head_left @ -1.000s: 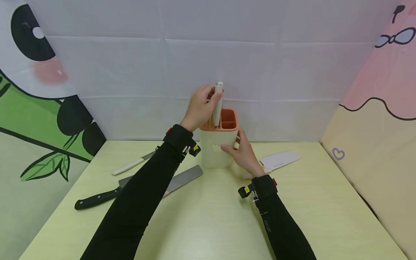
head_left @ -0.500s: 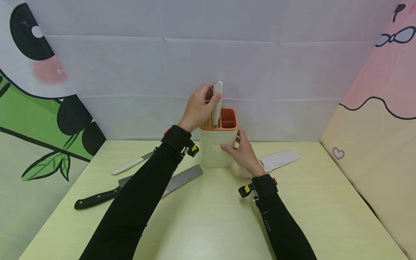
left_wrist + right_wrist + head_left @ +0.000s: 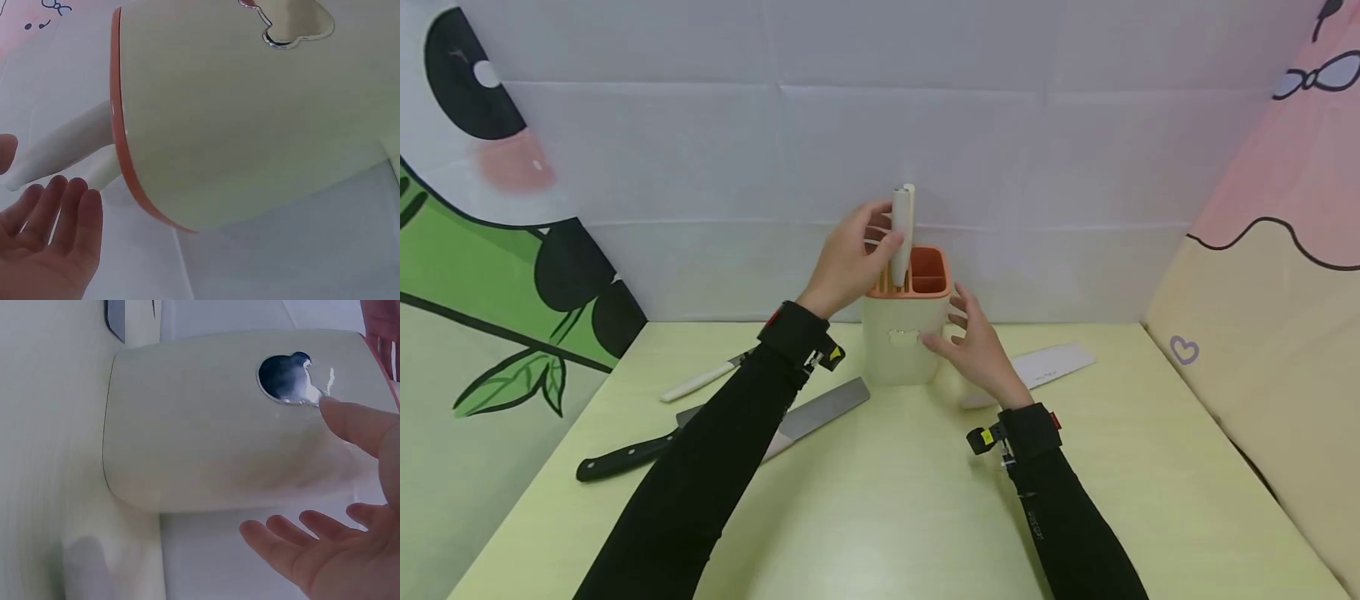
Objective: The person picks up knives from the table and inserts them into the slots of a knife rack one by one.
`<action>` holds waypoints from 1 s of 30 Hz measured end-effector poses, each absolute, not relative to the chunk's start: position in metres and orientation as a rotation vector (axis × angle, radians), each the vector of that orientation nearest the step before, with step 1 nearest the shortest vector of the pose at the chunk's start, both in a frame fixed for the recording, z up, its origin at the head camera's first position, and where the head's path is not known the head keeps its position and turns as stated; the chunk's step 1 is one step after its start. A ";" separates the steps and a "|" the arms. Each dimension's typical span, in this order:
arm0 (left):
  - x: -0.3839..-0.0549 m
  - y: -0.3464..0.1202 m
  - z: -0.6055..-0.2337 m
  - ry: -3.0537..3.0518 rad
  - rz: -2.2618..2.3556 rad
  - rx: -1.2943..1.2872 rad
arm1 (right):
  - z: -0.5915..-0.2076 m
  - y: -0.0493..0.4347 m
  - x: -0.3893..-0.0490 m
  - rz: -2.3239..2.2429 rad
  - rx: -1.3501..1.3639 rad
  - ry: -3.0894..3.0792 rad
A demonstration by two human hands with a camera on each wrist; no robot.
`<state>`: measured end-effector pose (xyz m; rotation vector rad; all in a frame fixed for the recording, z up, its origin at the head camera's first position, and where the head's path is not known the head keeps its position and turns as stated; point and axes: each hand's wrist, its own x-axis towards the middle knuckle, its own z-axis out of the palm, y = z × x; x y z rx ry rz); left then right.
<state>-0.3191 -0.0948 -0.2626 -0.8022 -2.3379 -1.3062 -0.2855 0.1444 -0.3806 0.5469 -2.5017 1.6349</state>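
A cream knife block point(image 3: 898, 350) with an orange slotted top stands upright at the table's back. Two white knife handles, the nearer handle point(image 3: 900, 242) and another behind it, stick up from its slots; their blades are hidden inside. My left hand point(image 3: 847, 260) is beside the nearer handle with fingers spread. In the left wrist view, the fingertips point(image 3: 90, 206) lie apart from the handles. At the block's right side is my right hand point(image 3: 981, 354), fingers loosely spread. The right wrist view shows its thumb point(image 3: 350, 422) close to the shiny emblem point(image 3: 290, 378); contact is unclear.
Left of the block lie a white-handled knife point(image 3: 696, 383), a black-handled knife point(image 3: 625, 460) and a broad-bladed knife point(image 3: 827, 408), partly under my left sleeve. A pale-bladed knife point(image 3: 1056, 364) lies to the right. Printed cloth hangs behind the table.
My left hand has loosened from the knife handle and drawn slightly left. My right hand has eased off the block's side, moving right. The handles remain standing in the block.
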 end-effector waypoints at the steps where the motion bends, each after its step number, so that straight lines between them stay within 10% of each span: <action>1: -0.316 -0.098 -0.262 -2.334 -1.292 -0.798 | -0.378 0.148 -0.283 1.604 0.546 -2.525; 30: -0.218 -0.190 -0.368 -2.412 -0.849 -0.779 | -0.368 0.244 -0.231 0.836 0.691 -2.730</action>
